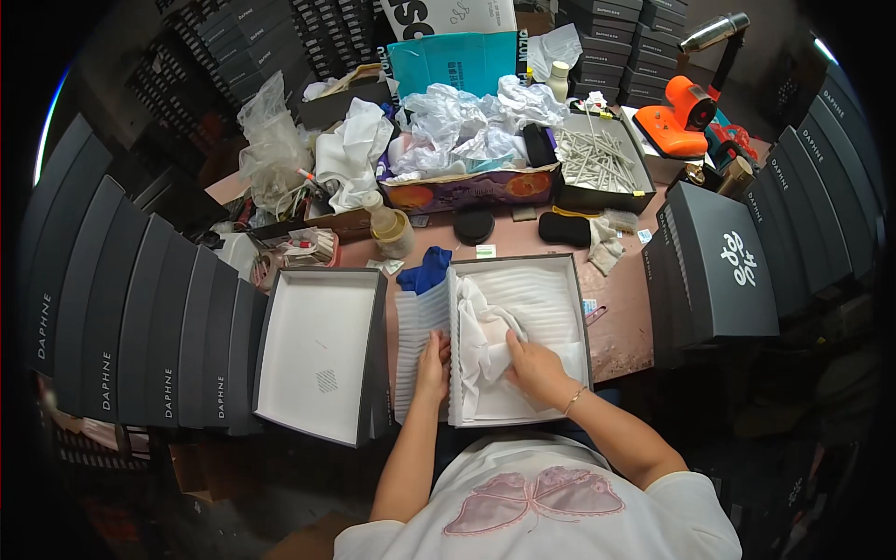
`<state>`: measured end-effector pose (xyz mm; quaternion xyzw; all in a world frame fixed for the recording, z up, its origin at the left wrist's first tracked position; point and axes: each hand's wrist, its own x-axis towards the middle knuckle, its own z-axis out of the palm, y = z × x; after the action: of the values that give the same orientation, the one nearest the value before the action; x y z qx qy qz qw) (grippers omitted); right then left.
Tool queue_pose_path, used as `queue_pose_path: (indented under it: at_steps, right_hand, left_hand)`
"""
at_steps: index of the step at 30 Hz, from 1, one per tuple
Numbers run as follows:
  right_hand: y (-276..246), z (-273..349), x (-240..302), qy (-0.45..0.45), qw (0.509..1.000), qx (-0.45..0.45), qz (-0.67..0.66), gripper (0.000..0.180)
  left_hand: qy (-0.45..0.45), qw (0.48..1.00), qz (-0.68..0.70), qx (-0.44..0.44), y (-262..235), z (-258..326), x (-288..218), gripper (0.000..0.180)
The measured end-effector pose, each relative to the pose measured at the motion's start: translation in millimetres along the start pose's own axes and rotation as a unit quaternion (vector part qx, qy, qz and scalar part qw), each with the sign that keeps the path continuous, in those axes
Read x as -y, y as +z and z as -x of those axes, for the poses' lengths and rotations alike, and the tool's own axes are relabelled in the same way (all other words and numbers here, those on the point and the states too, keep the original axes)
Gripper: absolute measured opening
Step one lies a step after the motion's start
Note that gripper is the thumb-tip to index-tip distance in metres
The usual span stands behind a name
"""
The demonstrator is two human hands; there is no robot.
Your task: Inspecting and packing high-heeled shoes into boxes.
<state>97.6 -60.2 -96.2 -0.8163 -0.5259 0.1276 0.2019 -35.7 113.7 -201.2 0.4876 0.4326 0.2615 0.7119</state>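
A shoebox (582, 308) with a white inside lies in front of me, lined with a ribbed white foam sheet (534, 285) that hangs out over its left side. Crumpled white tissue paper (478, 350) lies inside, partly around something pale that I cannot make out. My right hand (543, 371) reaches into the box, its fingers closed on the tissue paper. At the box's left edge, my left hand (432, 369) is closed on the overhanging foam; its fingertips are partly hidden. The box lid (317, 350) lies left of the box, white inside up.
Behind the box are a blue cloth (426, 271), a bottle in a tape roll (390, 231), a round black tin (473, 225) and a black sponge (564, 229). A carton of crumpled paper (467, 192) stands farther back. Dark shoeboxes (140, 327) line both sides.
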Motion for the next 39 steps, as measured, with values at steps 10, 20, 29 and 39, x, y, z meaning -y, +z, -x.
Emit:
queue_pose_path:
  at_steps: [10, 20, 29, 39]
  right_hand:
    - [-60, -3, -1, 0.074, 0.889, 0.038, -0.45, 0.082]
    - [-160, -16, 52, -0.283, 0.949, 0.119, 0.068, 0.059]
    - [-76, 13, 82, -0.301, 0.931, -0.206, 0.026, 0.039]
    - [-79, 82, -54, 0.023, 0.968, 0.016, -0.25, 0.043]
  left_hand:
    - [0.066, 0.978, -0.199, -0.008, -11, -9, -31, 0.046]
    - [-0.009, 0.957, 0.241, 0.16, 41, 92, -146, 0.056]
    - [0.035, 0.953, 0.299, 0.042, 22, 53, -123, 0.049]
    - [-0.032, 0.948, 0.308, 0.076, 26, 46, -132, 0.071]
